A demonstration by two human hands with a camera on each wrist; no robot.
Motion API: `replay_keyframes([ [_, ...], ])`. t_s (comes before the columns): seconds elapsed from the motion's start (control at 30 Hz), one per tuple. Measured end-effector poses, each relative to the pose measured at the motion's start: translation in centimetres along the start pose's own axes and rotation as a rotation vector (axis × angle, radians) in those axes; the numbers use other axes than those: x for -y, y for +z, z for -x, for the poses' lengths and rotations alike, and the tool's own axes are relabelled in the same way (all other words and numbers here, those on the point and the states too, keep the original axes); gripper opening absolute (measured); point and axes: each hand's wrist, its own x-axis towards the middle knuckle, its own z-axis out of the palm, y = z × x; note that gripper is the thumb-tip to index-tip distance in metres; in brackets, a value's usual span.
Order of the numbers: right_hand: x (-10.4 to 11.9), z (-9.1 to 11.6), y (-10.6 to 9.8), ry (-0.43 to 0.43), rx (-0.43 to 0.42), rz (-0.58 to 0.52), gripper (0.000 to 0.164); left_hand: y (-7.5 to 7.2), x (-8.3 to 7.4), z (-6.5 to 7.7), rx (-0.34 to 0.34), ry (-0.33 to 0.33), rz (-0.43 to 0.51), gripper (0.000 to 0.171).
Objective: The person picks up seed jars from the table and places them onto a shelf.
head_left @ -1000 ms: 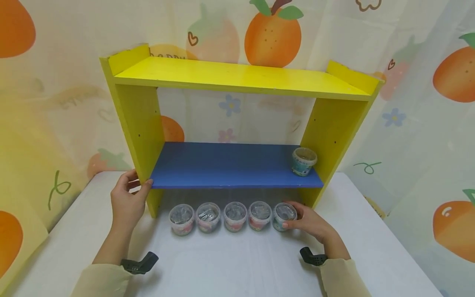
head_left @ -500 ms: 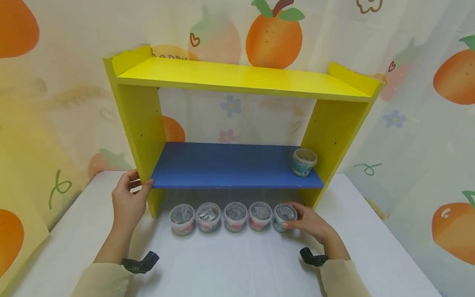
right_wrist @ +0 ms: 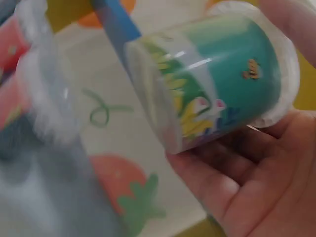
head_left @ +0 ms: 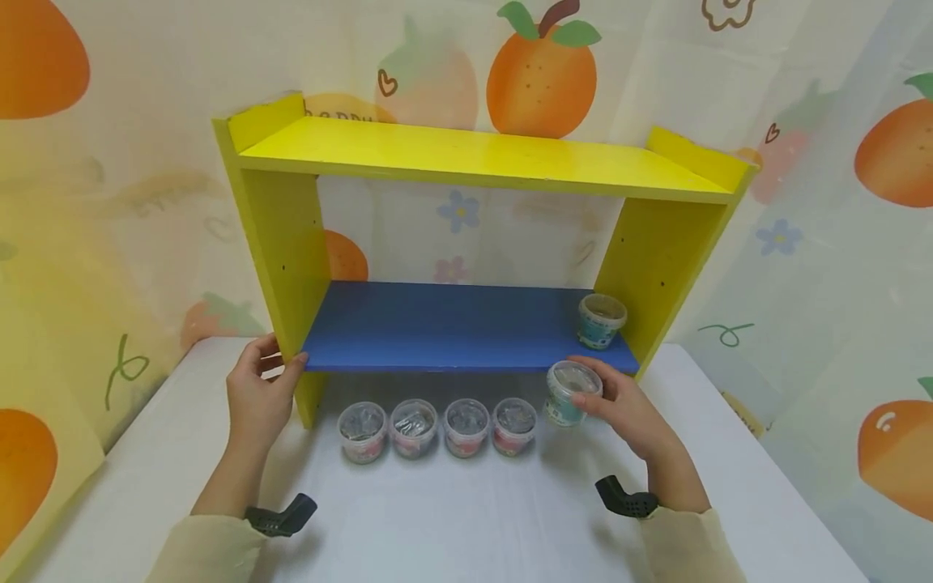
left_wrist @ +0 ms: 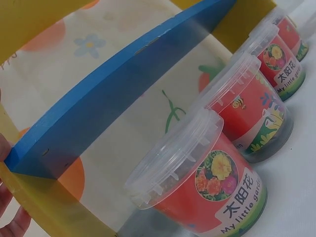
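Note:
My right hand [head_left: 619, 409] holds a teal plant tub [head_left: 572, 397] with a clear lid, lifted off the table just in front of the blue board. In the right wrist view the teal tub [right_wrist: 217, 79] lies between thumb and fingers, a bee printed on its label. At the left, my left hand [head_left: 261, 397] grips the side panel [head_left: 280, 267] of a yellow and blue shelf, thumb at the blue board's [head_left: 452, 328] front corner. Another teal tub [head_left: 601, 322] stands on that board at its right end. Several red-labelled tubs [left_wrist: 217, 182] with flower pictures stand in a row below.
The yellow top board [head_left: 466, 154] spans the shelf above, with raised ends. A white cloth [head_left: 437, 518] covers the table. Behind hangs a curtain [head_left: 816, 308] printed with oranges and other fruit.
My right hand has raised the teal tub from the right end of the row, up towards the blue board. The left hand keeps its grip on the shelf. The head view has shifted slightly.

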Motion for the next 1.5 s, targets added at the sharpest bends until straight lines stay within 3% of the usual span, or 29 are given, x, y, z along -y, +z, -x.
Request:
replay_keyframes([
  [0.23,3.3,-2.6,1.6,0.014,-0.119,0.087,0.058,-0.2,0.0,-0.1,0.019,-0.024,-0.004,0.043],
  [0.5,3.9,-6.7,4.1,0.021,-0.16,0.21,0.069,-0.2,-0.2,0.2,0.02,-0.012,-0.002,0.04],
  [1.0,4.6,-13.4,9.3,0.037,-0.181,0.178,0.083,-0.2,-0.6,0.4,0.032,-0.054,-0.021,0.044],
  [1.23,4.7,-14.7,10.1,0.109,-0.183,0.174,0.095,-0.1,-0.3,0.4,0.03,-0.046,-0.011,0.043],
  [1.5,4.5,-14.8,10.3,0.097,-0.185,0.151,0.096,-0.2,-0.4,0.2,0.028,-0.054,-0.024,0.044],
])
